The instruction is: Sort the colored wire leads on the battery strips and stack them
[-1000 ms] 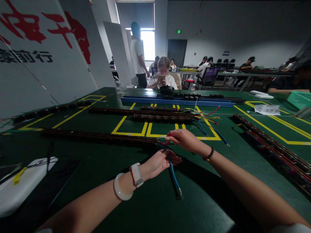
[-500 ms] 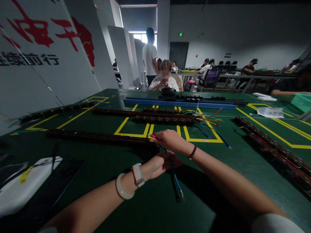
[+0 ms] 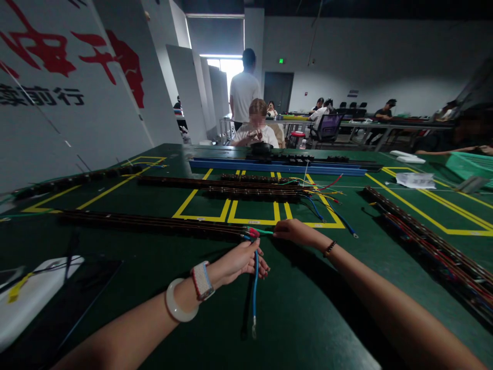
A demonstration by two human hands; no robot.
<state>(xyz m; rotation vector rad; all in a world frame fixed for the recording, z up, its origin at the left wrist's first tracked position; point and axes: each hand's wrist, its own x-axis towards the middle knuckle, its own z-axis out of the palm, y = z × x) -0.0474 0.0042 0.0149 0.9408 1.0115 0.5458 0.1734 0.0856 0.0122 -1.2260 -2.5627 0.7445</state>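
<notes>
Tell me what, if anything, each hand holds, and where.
The right hand pinches the green wire by its outer part. The left hand touches the blue wire near the dark bar; grip unclear.

"Which colours come first?"

"The cable [image 3: 254, 288] is bright blue with a silver ring lug [image 3: 254, 329]. The thin wire [image 3: 265, 233] is green and the wire sleeves [image 3: 253, 233] are red. The long strip [image 3: 154, 221] is near-black, lined lengthwise in copper-brown."

"And the jewellery?"

"A woven watch band [image 3: 202, 281], pale beige with red along one edge and light blue along the other; a milky white bangle [image 3: 181, 303]; a black beaded bracelet [image 3: 329, 249]."

"What about the tabletop [image 3: 316, 318]?"

"Deep green, patterned with rectangles of yellow tape [image 3: 252, 222]. The rail [image 3: 277, 166] is blue, the basket [image 3: 468, 165] mint green."

"And the wall panel [image 3: 77, 128]?"

"Pale grey, with large red characters [image 3: 42, 51] and smaller black ones"
</notes>
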